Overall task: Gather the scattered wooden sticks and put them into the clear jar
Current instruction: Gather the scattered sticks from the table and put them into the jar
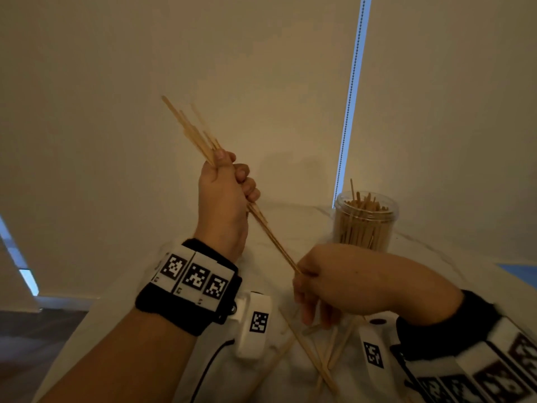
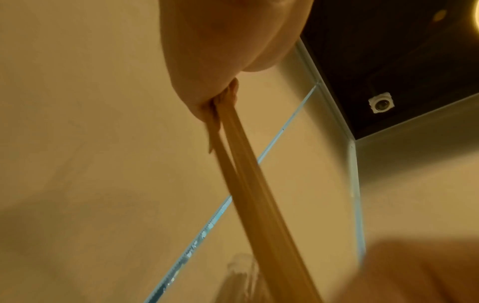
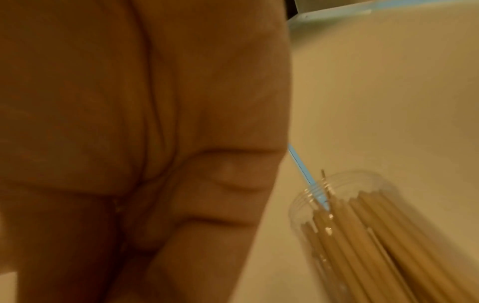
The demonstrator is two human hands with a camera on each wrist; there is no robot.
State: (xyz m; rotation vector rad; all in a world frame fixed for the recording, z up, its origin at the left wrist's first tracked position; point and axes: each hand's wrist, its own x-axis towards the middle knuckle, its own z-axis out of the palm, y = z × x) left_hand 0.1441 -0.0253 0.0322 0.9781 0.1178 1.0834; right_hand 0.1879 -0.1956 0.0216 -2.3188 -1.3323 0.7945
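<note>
I note left hand (image 1: 226, 196) fisted on a splayed stick bundle (image 1: 191, 129), right hand (image 1: 343, 280) pinching its low end; clear jar (image 1: 364, 219) at 2 o'clock nearly full, so uneven ends may snag the rim and spill onto the surface (image 1: 290, 222).

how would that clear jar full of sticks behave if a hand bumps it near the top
The clear jar is tall and narrow, so a bump near its rim could probably tip it. It looks packed with wooden sticks, which likely adds weight low down and steadies it somewhat. Its smooth wall on the pale tabletop suggests it may slide before toppling.
</note>
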